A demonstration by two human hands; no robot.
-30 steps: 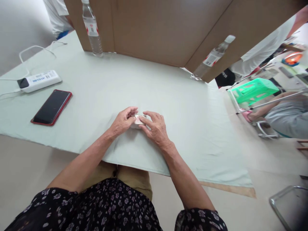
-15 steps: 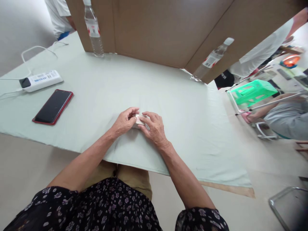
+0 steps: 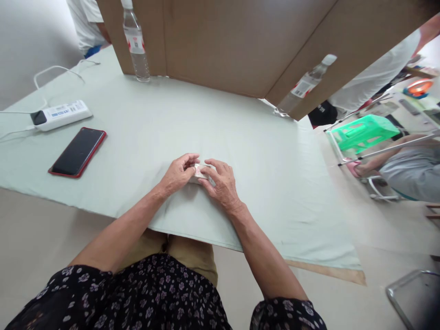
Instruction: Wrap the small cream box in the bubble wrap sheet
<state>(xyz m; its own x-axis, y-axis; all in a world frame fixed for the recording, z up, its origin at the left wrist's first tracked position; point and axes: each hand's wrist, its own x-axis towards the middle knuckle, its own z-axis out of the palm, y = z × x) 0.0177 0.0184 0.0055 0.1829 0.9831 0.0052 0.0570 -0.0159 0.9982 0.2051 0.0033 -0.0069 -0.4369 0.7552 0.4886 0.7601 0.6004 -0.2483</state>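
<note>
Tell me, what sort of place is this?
Probably a shared indoor workroom. A cloth-covered table is screened by brown partition boards, with water bottles and a phone on it. Another person sits nearby by a green stool.

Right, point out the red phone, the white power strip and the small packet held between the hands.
Red phone (image 3: 77,151), head view: middle of its dark screen.
White power strip (image 3: 63,113), head view: centre of its top face.
Small packet (image 3: 200,171), head view: the pinkish strip showing between both hands' fingers.
</note>
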